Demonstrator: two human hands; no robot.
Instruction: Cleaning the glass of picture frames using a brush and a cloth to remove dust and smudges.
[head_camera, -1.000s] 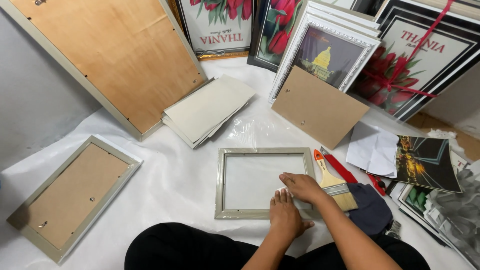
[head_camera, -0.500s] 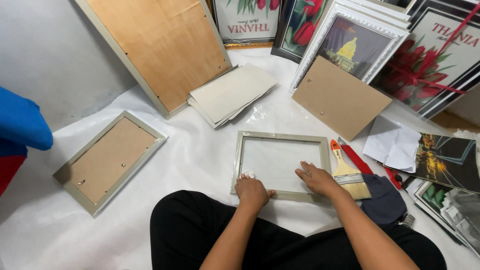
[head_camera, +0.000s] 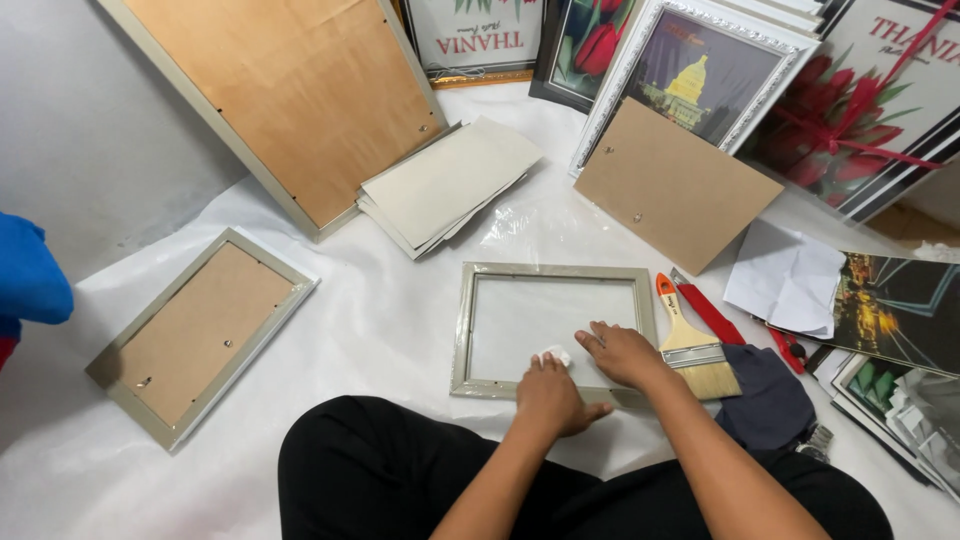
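A seated person works over a pale picture frame (head_camera: 553, 272) lying flat on white sheeting (head_camera: 380, 320) at the centre of the view. The left hand (head_camera: 550, 398), fingers curled together, presses a small white wad (head_camera: 553, 355) onto the glass near the frame's lower edge. The right hand (head_camera: 625, 354) lies just beside it at three o'clock, fingers slightly spread flat on the glass. A paintbrush (head_camera: 688, 340) lies just right of the frame; a second frame (head_camera: 200, 335) rests face down at nine o'clock.

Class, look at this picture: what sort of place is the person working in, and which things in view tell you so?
Probably a picture-framing workshop, worked on the floor. Framed prints lean against the wall, a stack of backing boards lies nearby, and both hands, left hand and right hand, rest on an empty frame beside a paintbrush.
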